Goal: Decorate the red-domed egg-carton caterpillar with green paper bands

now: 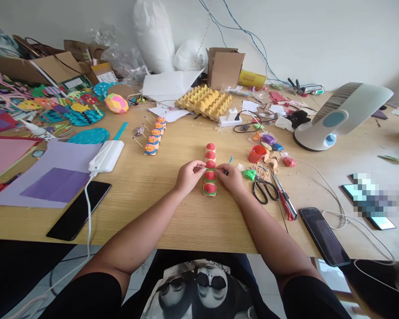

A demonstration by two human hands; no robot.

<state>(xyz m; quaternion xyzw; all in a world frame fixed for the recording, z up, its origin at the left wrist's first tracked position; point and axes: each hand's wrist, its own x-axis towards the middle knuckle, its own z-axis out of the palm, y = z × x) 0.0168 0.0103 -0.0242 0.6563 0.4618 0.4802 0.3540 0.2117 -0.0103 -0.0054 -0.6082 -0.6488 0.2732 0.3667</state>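
Just in from the counter's front edge, left hand and right hand, fingers pinched pretty much closed on a thin green strip, red-topped egg-carton row sitting right between them

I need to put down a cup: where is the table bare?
Bare tabletop lies between the leftmost phone and left hand, and between the figure row and red-topped strip. Crowded: right of the right hand, with scissors and a cutter.

Soft, bright light falls on the table, with faint shadows, stretched edges and pixelation at right.
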